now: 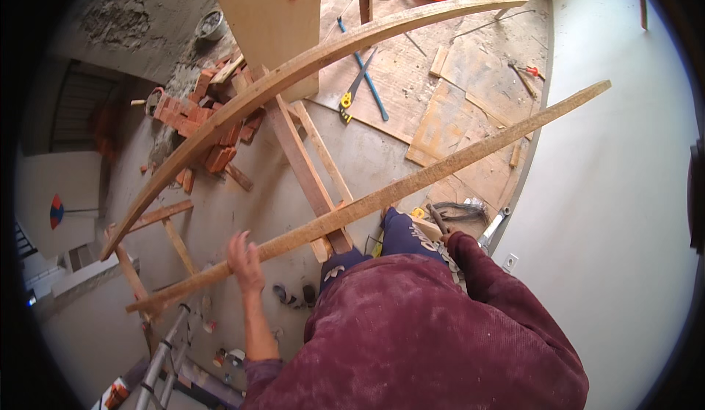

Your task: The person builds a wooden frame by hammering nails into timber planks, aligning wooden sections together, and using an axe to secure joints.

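Observation:
A long wooden beam [411,184] slants across in front of me, from lower left to upper right. My left hand [245,263] is on its left part, the fingers reaching over the far edge. Beyond it a second long wooden beam [294,78] runs the same way, looking bowed in this view. Both lie across a wooden sawhorse [299,156] in the middle, and their left ends are by another sawhorse [178,245]. Near my right thigh, my right hand [447,236], partly hidden by the sleeve, grips a dark tool handle [438,219]; the tool's kind is unclear.
Red bricks [192,114] are heaped at left, near a bucket [211,25]. A handsaw [355,90] and blue pry bar [372,90] lie ahead. A plywood board [275,13] stands beyond the far beam. A metal ladder [165,358] is at lower left, a white wall [609,167] at right.

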The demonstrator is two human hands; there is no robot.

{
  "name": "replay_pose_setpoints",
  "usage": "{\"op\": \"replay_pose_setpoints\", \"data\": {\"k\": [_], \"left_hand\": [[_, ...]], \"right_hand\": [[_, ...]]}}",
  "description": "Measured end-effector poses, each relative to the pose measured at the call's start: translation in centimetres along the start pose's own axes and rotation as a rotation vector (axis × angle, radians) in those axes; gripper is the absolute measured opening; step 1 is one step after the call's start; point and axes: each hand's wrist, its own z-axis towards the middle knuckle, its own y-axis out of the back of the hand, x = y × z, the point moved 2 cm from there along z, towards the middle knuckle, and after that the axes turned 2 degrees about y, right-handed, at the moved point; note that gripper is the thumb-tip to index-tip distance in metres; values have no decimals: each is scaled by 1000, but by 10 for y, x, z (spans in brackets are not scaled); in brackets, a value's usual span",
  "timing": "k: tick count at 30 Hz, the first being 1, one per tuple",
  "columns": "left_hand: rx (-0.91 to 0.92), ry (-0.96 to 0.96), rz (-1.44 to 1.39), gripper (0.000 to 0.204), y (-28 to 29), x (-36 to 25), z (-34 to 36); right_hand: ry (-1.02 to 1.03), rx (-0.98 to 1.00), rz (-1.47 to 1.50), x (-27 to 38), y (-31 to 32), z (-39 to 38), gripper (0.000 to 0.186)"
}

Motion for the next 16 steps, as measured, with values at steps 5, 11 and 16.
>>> {"op": "replay_pose_setpoints", "data": {"k": [5, 11, 16], "left_hand": [[-144, 80, 351, 32, -26, -39, 2], [-306, 8, 339, 28, -32, -33, 2], [-349, 33, 323, 25, -33, -36, 1]], "right_hand": [[85, -51, -217, 16, 30, 10, 39], [220, 20, -328, 36, 95, -8, 58], [191, -1, -567, 40, 137, -36, 65]]}}
